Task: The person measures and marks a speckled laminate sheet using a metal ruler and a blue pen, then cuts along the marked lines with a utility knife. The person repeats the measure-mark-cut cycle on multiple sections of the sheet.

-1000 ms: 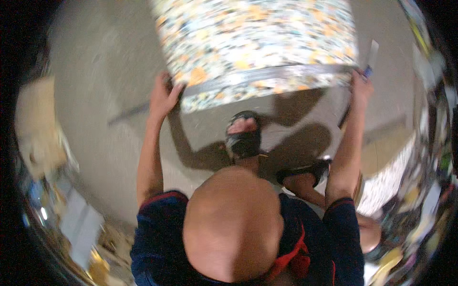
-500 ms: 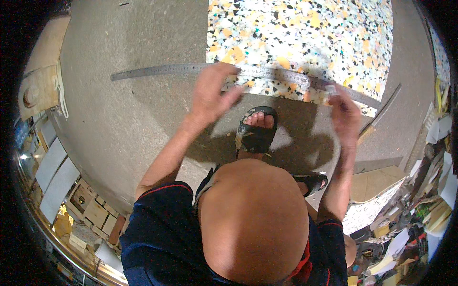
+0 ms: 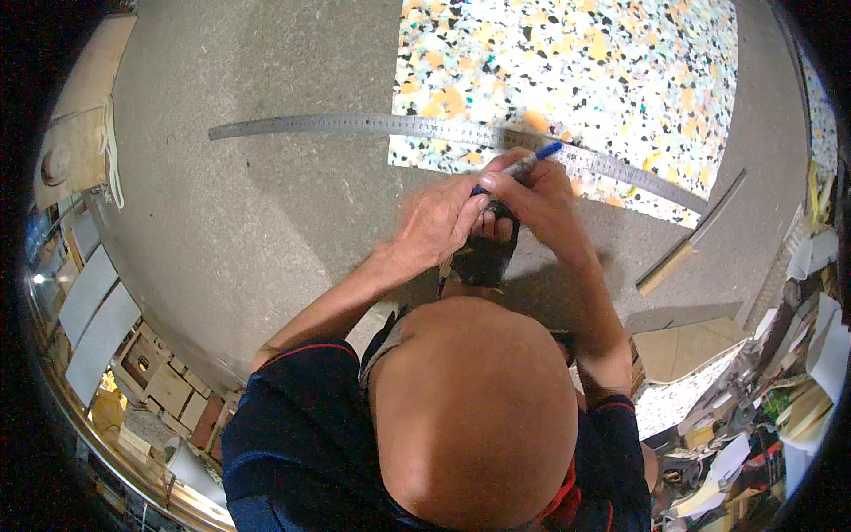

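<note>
Head view: pen [image 3: 542,154] is gripped by both L hand [image 3: 439,222] & R hand [image 3: 551,208], by speckled sheet's [image 3: 567,75] near edge. Ruler [image 3: 443,130] is laid across sheet, unheld; could be knocked askew if brushed, esp. w/ L end projecting over floor [image 3: 266,222].

Light falls strongest on the speckled foam sheet [image 3: 567,80], whose white patches come close to washing out, while the grey floor [image 3: 266,213] to its left sits in a duller, even tone and soft shadows pool on the near side of the sheet. Well left of the sheet a small white light spot [image 3: 39,279] glares, and the dark shirt [image 3: 301,426], well to its near side, shows grain. Fisheye distortion bows the steel ruler [image 3: 443,130] across the sheet, the left hand [image 3: 439,217] just nearer than the sheet blurs slightly along its outer edge, and black vignetting closes in on both sides.
</note>
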